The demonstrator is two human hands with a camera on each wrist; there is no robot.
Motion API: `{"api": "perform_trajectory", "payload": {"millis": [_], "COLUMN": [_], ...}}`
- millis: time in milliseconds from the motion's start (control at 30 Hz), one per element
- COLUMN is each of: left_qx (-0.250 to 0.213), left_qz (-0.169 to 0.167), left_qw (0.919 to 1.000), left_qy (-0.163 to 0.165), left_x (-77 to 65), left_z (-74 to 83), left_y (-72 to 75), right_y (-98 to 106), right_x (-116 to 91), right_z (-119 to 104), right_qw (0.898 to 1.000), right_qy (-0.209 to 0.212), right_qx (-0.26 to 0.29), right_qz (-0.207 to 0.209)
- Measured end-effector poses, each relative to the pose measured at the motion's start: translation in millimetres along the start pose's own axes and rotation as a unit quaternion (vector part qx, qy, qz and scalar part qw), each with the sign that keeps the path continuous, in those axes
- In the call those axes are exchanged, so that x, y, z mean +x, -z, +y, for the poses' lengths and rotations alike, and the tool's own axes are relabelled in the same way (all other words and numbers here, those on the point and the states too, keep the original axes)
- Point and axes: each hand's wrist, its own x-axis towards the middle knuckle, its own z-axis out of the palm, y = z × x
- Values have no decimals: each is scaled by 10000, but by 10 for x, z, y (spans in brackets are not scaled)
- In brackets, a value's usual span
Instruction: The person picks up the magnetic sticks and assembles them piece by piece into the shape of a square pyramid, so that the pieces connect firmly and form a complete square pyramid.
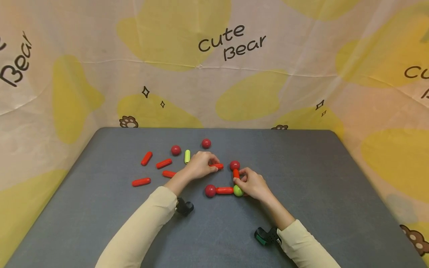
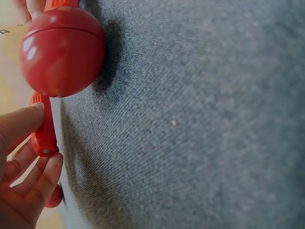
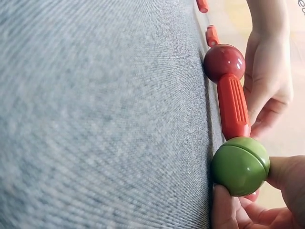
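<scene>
My left hand (image 1: pixel 201 165) pinches a red building stick (image 1: pixel 217 166) between thumb and fingers; a small metallic dot shows on its end in the left wrist view. My right hand (image 1: pixel 254 185) grips another red stick (image 1: pixel 236 174) close to the green ball (image 1: pixel 238 191). That stick runs from the green ball to a dark red ball (image 1: pixel 234 165). A second ribbed stick (image 3: pixel 233 107) joins the green ball to another red ball (image 1: pixel 210 191), so the pieces form an L. In the right wrist view, the right fingertips sit behind and under the green ball.
Several loose red sticks (image 1: pixel 141 182) lie to the left on the grey table (image 1: pixel 83 223). A yellow-green stick (image 1: pixel 187 156) lies beside the left hand. Two red balls, one left (image 1: pixel 175 150) and one right (image 1: pixel 206 143), rest farther back. A patterned cloth (image 1: pixel 187 44) hangs behind.
</scene>
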Motion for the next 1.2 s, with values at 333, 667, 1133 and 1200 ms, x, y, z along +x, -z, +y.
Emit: {"api": "perform_trajectory", "payload": {"millis": [333, 667, 1133, 1200], "left_qx": [-28, -52, -144, -135], "left_qz": [19, -45, -91, -90], "left_qw": [9999, 9996, 9996, 9996], "left_qy": [-142, -287, -209, -219], "left_x": [90, 145, 153, 156], "left_z": [13, 82, 98, 95], "left_y": [-41, -59, -67, -70], "right_y": [2, 0, -4, -1], "right_x": [4, 6, 10, 10], "right_z": [-10, -18, -12, -11], "right_qw": [10000, 10000, 10000, 10000], "right_qy": [-58, -52, -1, 0], "right_qx": [35, 24, 16, 23], "right_qz": [-51, -30, -26, -36]}}
